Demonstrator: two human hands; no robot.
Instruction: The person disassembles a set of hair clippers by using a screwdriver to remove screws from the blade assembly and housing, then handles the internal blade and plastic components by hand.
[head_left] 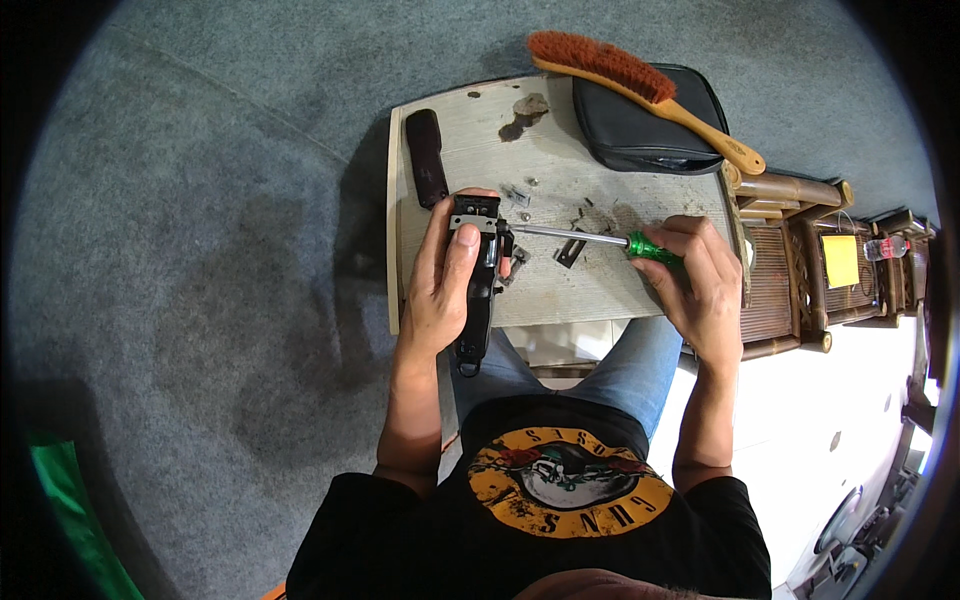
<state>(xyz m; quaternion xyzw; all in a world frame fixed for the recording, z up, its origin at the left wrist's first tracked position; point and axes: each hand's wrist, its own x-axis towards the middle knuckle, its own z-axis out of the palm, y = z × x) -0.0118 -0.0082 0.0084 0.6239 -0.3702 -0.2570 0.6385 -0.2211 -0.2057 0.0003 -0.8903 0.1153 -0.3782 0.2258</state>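
My left hand (440, 290) grips a black hair clipper (478, 310) upright, its thumb over the metal plate (472, 221) at the head. My right hand (700, 280) is closed on the green handle of a screwdriver (580, 236), whose shaft runs left with the tip at the clipper head's right side. On the pale wooden table top (630, 300) lie a dark slotted part (571, 250), small metal pieces (519, 196) and scattered dark bits. A dark oblong piece (425, 155) lies at the table's left.
A black zipped case (640, 140) sits at the back right, a wooden-handled brush (600, 58) across it. Bamboo furniture (765, 270) stands to the right, holding a yellow paper (840, 258) and a small bottle (884, 248). A green sheet (75, 510) is at lower left.
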